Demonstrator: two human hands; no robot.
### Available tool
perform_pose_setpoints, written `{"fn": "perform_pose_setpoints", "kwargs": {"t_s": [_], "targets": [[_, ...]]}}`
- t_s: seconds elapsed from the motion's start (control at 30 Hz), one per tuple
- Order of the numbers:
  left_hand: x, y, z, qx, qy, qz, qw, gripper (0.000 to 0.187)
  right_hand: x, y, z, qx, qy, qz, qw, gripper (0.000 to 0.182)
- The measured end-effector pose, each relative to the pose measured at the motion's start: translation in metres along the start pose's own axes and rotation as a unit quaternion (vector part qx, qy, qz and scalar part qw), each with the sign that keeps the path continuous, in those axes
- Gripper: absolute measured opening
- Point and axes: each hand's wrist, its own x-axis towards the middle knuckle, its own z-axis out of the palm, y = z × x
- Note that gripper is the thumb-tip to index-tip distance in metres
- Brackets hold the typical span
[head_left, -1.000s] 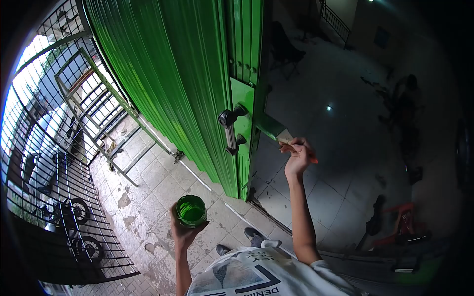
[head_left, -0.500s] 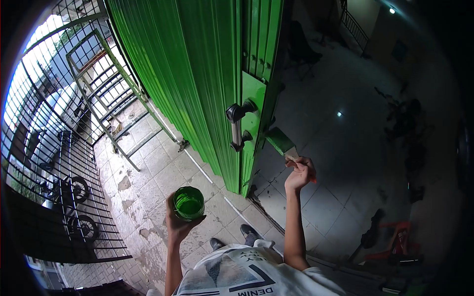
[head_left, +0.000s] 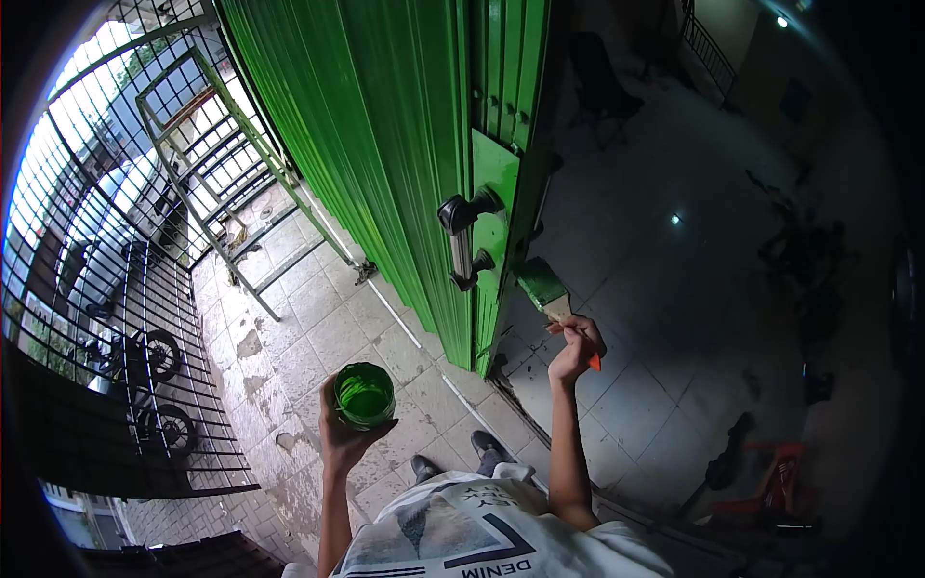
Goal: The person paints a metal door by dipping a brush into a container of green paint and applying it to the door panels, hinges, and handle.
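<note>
Now my left hand (head_left: 345,435) cups the green paint cup (head_left: 364,395) level; my right hand (head_left: 575,349) pinches the paintbrush (head_left: 545,290), its bristles at the green door (head_left: 424,144) edge below the handle (head_left: 462,241). I'd stroke lightly, avoiding drips.

One green corrugated door (head_left: 385,144) stood there, with one dark handle (head_left: 462,241) bolted to its edge plate. Two hands were up: the left hand (head_left: 342,438) cupped one cup of green paint (head_left: 364,395), the right hand (head_left: 576,347) pinched one paintbrush (head_left: 544,289), green on the bristles. Two shoes (head_left: 462,458) showed on the tiled floor (head_left: 318,337). Behind the black fence bars (head_left: 125,318), two wheels (head_left: 159,390) of a parked bike. One metal frame (head_left: 212,193) leaned outside, and one red stool (head_left: 776,486) sat in the dark corner.
</note>
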Motion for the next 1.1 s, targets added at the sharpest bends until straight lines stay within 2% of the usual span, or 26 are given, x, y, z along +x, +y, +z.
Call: {"fn": "perform_pose_setpoints", "kwargs": {"t_s": [0.2, 0.3, 0.43, 0.47, 0.6, 0.73, 0.83, 0.97, 1.1], "targets": [[-0.001, -0.001, 0.001, 0.008, 0.001, 0.006, 1.000, 0.092, -0.002, -0.005, -0.007, -0.024, -0.032, -0.026, 0.999, 0.016], [-0.005, 0.006, 0.001, 0.019, -0.005, -0.002, 1.000, 0.092, -0.007, -0.001, -0.006, -0.097, -0.093, -0.017, 0.991, 0.016], [-0.006, 0.008, 0.001, 0.033, 0.018, -0.003, 0.999, 0.091, -0.009, 0.000, -0.004, -0.025, -0.087, -0.156, 0.984, 0.017], [-0.009, 0.005, 0.001, 0.035, 0.017, -0.009, 0.999, 0.091, -0.010, 0.002, 0.003, -0.029, -0.061, -0.157, 0.985, 0.017], [-0.009, 0.002, 0.000, 0.032, 0.018, -0.008, 0.999, 0.092, -0.018, 0.027, -0.009, -0.061, -0.090, -0.101, 0.989, 0.017], [-0.012, -0.003, -0.002, 0.030, 0.012, -0.016, 0.999, 0.094, -0.026, 0.035, -0.013, 0.028, -0.020, -0.078, 0.996, 0.019], [-0.013, -0.001, -0.003, 0.043, 0.003, -0.019, 0.999, 0.094, -0.027, 0.051, -0.015, 0.029, 0.001, -0.013, 0.999, 0.019], [-0.013, 0.000, 0.000, 0.034, 0.006, -0.011, 0.999, 0.093, -0.043, 0.090, -0.046, 0.067, 0.029, 0.118, 0.990, 0.019], [-0.014, 0.007, 0.001, 0.036, 0.008, -0.030, 0.999, 0.092, -0.047, 0.095, -0.036, 0.118, 0.064, 0.115, 0.984, 0.025]]}}
